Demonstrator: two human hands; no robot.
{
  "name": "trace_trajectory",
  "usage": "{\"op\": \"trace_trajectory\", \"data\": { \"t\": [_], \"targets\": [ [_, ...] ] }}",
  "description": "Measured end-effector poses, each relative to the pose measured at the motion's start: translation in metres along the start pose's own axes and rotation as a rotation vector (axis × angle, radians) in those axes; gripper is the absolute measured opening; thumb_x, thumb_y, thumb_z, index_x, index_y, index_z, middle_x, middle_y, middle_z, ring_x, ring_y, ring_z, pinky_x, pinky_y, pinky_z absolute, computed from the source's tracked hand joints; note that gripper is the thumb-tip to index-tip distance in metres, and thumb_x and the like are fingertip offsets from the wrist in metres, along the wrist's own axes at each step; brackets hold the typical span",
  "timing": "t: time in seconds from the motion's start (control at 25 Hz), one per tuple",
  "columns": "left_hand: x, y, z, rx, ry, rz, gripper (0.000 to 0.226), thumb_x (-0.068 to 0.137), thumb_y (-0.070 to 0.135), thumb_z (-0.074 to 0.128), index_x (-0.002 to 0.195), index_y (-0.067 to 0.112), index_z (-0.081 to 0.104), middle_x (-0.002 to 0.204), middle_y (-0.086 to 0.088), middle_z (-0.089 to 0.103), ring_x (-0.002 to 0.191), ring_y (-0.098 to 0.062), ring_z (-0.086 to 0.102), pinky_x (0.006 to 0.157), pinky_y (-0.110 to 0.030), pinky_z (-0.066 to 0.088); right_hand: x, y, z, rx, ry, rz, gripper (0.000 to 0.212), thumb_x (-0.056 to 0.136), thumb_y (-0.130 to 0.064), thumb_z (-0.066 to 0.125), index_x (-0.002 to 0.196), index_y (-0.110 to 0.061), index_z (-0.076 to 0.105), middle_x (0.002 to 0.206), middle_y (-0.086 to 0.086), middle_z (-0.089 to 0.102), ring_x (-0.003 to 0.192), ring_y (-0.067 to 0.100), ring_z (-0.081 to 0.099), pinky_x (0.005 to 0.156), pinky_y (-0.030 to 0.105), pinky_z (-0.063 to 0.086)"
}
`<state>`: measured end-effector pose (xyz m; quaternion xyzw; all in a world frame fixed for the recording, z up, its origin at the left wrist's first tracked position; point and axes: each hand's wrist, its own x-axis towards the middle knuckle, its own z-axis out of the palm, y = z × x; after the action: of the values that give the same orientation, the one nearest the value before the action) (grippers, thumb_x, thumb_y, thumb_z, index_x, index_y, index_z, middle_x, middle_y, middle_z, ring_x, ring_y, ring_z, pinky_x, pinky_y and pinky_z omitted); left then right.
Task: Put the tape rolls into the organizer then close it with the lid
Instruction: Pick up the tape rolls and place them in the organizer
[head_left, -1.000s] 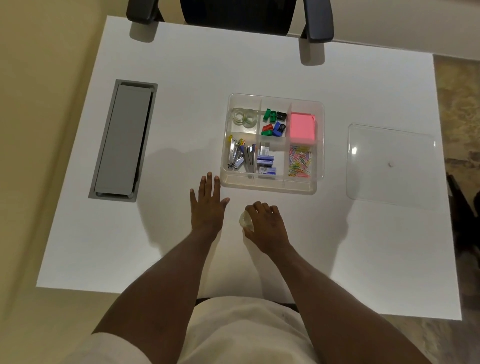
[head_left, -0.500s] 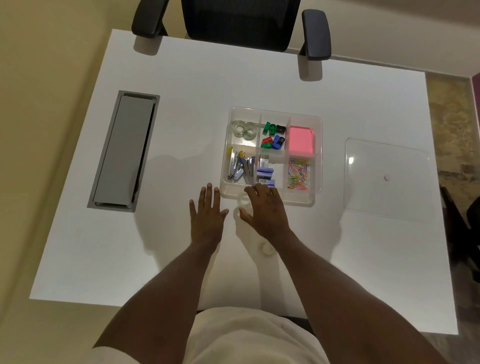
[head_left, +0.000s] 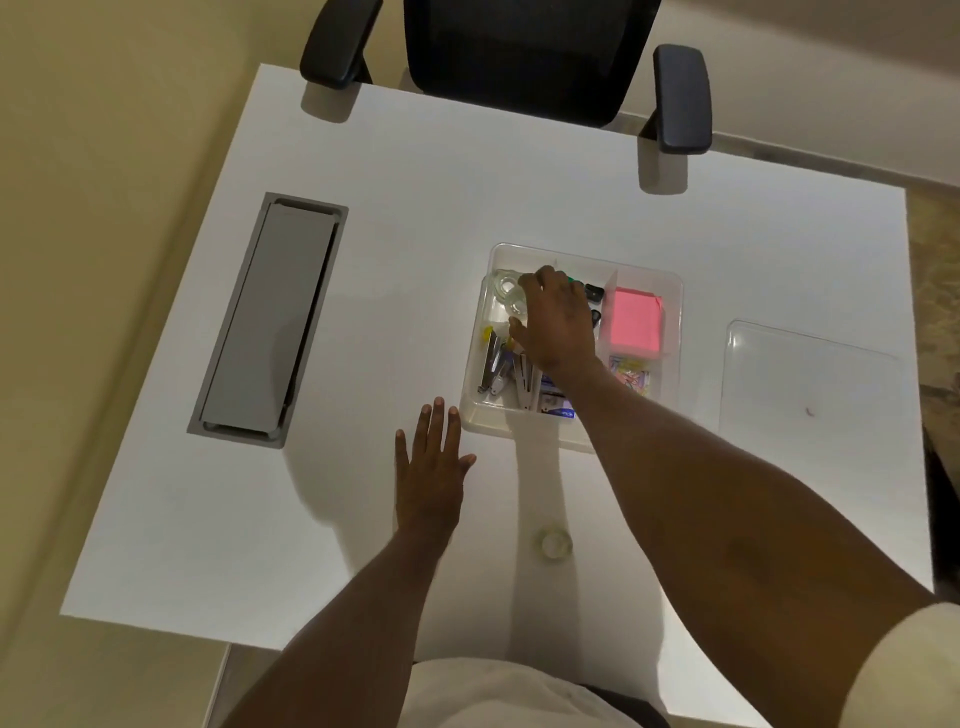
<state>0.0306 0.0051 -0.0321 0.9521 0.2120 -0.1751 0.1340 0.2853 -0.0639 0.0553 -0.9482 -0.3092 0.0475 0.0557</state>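
The clear plastic organizer (head_left: 673, 332) sits mid-table, divided into compartments. My right hand (head_left: 558, 325) reaches over it, thumb and fingers curled around a clear tape roll (head_left: 516, 307) at the far-left compartment. Another tape roll (head_left: 505, 283) lies in that compartment just beyond. A further clear tape roll (head_left: 554, 543) rests on the table near me, between my forearms. My left hand (head_left: 432, 465) lies flat on the table, fingers spread, just left of the organizer's near corner. The transparent lid (head_left: 810, 384) lies flat to the organizer's right.
The other compartments hold staplers (head_left: 496, 366), a pink sticky-note pad (head_left: 636, 322), coloured paper clips (head_left: 631, 375) and small binder clips. A grey cable hatch (head_left: 270, 319) is set into the white table (head_left: 519, 197) at the left. A black office chair (head_left: 519, 57) stands at the far edge.
My right hand has lifted a tape roll off the table and carried it forward over the organizer to the far-left compartment. My left hand has stayed flat. Another roll is uncovered on the table.
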Motion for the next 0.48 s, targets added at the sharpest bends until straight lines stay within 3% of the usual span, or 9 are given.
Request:
{"op": "trace_trajectory", "data": {
  "t": [0.16, 0.28, 0.48],
  "targets": [
    [0.001, -0.001, 0.004, 0.005, -0.011, -0.003, 0.073, 0.105, 0.054, 0.019, 0.166, 0.020, -0.003, 0.174, -0.005, -0.012, 0.161, -0.027, -0.009, 0.130, -0.057, 0.009, 0.029, 0.000, 0.010, -0.037, -0.097, -0.034, 0.046, 0.084, -0.026, 0.075, 0.125, -0.011, 0.059, 0.118, 0.010, 0.063, 0.109, 0.031, 0.058, 0.095, 0.041, 0.041],
    [0.004, 0.000, 0.006, -0.005, -0.019, -0.019, 0.074, 0.107, 0.053, 0.028, 0.166, 0.021, -0.004, 0.173, -0.004, -0.015, 0.161, -0.026, -0.013, 0.130, -0.057, 0.008, 0.043, 0.000, 0.014, -0.051, -0.117, -0.066, 0.049, 0.081, -0.021, 0.077, 0.124, -0.011, 0.058, 0.115, 0.008, 0.065, 0.109, 0.031, 0.058, 0.095, 0.041, 0.041],
    [0.003, 0.000, 0.006, 0.031, -0.017, -0.018, 0.075, 0.108, 0.054, 0.029, 0.165, 0.021, -0.005, 0.174, -0.005, -0.015, 0.161, -0.027, -0.012, 0.130, -0.057, 0.008, 0.054, -0.004, 0.018, -0.104, -0.190, -0.105, 0.051, 0.080, -0.021, 0.079, 0.125, -0.011, 0.058, 0.118, 0.008, 0.065, 0.112, 0.030, 0.057, 0.099, 0.041, 0.040]
  ]
}}
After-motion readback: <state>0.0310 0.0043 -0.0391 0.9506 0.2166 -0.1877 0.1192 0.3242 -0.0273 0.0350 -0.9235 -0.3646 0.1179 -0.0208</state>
